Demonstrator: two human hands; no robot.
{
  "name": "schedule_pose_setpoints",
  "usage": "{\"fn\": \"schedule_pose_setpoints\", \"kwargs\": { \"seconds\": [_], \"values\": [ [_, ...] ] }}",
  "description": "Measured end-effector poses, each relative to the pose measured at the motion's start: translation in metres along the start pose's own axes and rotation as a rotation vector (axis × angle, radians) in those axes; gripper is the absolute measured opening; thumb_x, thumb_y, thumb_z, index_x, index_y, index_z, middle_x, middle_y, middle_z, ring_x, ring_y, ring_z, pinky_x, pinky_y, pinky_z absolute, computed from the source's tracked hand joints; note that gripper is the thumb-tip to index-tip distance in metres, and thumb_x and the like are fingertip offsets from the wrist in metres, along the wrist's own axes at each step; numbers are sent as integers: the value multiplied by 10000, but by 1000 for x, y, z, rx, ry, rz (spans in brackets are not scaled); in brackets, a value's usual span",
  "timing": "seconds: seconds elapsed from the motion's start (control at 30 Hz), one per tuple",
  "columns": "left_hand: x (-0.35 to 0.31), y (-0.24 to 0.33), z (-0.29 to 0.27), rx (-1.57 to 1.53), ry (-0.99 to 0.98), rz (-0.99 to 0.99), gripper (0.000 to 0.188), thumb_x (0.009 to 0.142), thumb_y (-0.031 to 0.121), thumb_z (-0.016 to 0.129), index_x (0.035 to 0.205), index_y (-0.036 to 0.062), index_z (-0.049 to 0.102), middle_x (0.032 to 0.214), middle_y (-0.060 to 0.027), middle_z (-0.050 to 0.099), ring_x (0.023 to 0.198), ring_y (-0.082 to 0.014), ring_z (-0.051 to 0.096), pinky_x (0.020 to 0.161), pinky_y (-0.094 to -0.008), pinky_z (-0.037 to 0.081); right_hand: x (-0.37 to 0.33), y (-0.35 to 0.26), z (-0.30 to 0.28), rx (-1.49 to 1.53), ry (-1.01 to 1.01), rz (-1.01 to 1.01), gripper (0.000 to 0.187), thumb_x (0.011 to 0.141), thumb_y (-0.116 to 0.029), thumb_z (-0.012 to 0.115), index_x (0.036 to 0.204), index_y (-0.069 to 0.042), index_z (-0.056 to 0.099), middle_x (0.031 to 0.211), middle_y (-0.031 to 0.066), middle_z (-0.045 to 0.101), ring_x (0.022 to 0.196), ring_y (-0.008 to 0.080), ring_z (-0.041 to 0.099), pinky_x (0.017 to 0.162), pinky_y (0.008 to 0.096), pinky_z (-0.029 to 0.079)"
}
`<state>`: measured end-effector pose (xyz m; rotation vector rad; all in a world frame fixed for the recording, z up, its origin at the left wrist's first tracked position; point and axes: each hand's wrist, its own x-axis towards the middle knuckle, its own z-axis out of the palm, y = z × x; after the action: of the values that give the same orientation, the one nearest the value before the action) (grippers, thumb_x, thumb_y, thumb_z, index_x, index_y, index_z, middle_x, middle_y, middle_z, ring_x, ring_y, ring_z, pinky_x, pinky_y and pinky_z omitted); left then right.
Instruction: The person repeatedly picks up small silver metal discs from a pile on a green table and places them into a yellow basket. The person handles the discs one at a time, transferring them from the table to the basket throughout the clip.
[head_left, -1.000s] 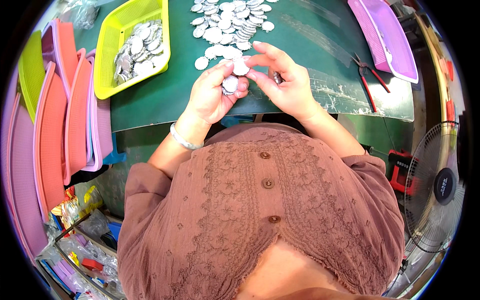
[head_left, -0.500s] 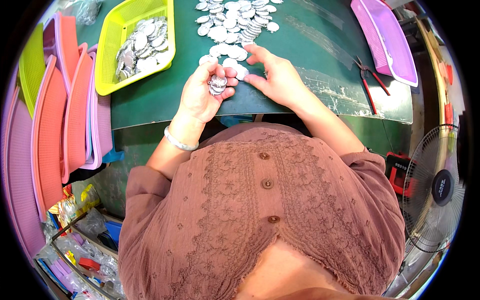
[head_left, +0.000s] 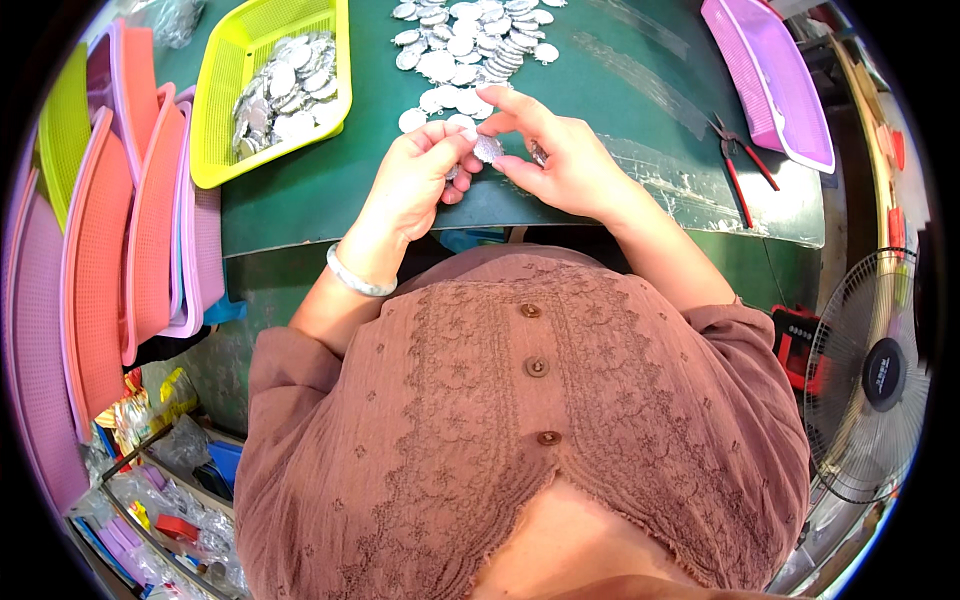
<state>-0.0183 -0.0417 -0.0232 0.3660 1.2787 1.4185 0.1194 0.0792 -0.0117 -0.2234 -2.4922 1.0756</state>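
My left hand is closed around a few round silver metal discs, mostly hidden by its curled fingers; its thumb and index finger reach the disc between my hands. That silver disc sits upright between the fingertips of my right hand, which is partly closed. Another disc shows inside the right palm. Just beyond my fingers a short row of discs lies flat on the green table. Farther back spreads a larger pile of the same discs, some with a small loop at the edge.
A yellow-green basket with many discs stands to the left. Stacked coloured baskets lean beyond the table's left side. At the right are red-handled pliers, a purple basket and, lower down, a fan.
My left hand has turned over and closed, hiding the discs in its palm. My right hand has lifted a disc and brought it against the left fingertips.
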Motion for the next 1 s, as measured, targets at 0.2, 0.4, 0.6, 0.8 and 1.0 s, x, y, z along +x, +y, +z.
{"fn": "schedule_pose_setpoints", "kwargs": {
  "seconds": [0.2,0.4,0.6,0.8,1.0],
  "values": [
    [-2,4,9,-133,-69,-12,95,847,147,537,864,54,528,740,-68,585,545,-90,492,435,-188,369,-4,2,-6,289,92,123,629,728,-21,621,1294,-101,358,960,35,616,612,69,463,564,202,395],
    [-5,5,18,-152,-57,61,93,849,125,519,862,33,523,777,-102,595,581,-109,526,460,-202,411,-6,12,-5,707,115,284,575,772,-32,618,1281,-29,353,880,29,603,628,9,471,522,140,341],
    [-8,5,22,-154,-43,55,91,845,117,520,860,28,535,804,-112,604,609,-113,536,482,-205,424,-5,2,-10,889,126,440,543,769,-45,633,1252,-34,385,841,16,610,594,8,472,438,135,296],
    [-7,4,23,-154,-34,42,90,845,115,520,861,28,537,799,-113,606,596,-118,536,483,-207,429,-6,4,-11,995,123,498,521,763,-44,629,1234,-20,407,828,36,596,620,29,487,448,147,307],
    [-6,4,24,-181,-33,38,92,816,103,538,829,17,566,739,-80,608,561,-111,557,473,-201,441,-4,7,-9,1091,123,531,518,758,-17,625,1223,1,397,810,44,590,525,32,445,411,150,299]
  ]
}}
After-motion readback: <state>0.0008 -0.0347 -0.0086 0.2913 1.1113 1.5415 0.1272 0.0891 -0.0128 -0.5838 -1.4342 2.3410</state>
